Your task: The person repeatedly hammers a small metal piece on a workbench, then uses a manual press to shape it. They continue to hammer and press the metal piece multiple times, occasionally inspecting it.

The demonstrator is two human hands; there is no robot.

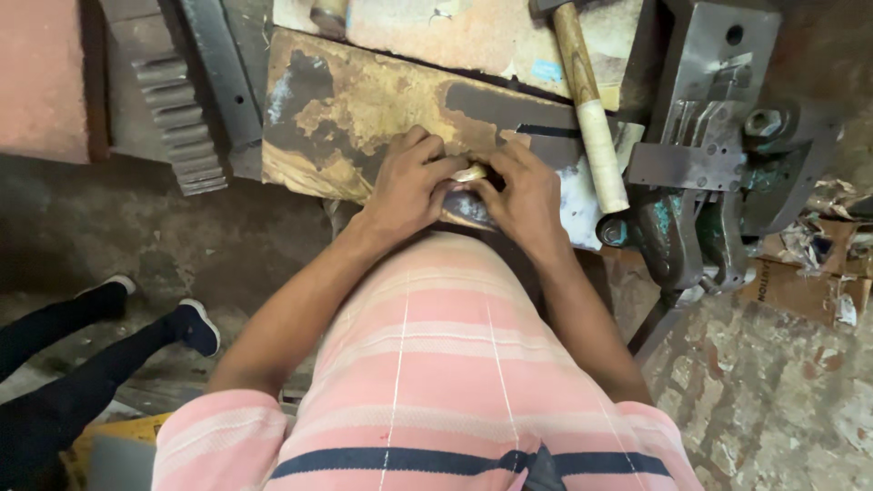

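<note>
Head camera is showing both hands pinching a small pale piece (470, 172) between them, left hand (411, 182) and right hand (526, 195) bracing against the worn counter (346, 118), probably for steadiness; a hammer (591, 109) is lying just right.

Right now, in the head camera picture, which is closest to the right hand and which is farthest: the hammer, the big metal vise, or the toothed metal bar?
1. Hammer: just right of the right hand, handle on the bench.
2. Vise: farther right, beyond the hammer.
3. Toothed metal bar: far left, past the left hand.
</note>
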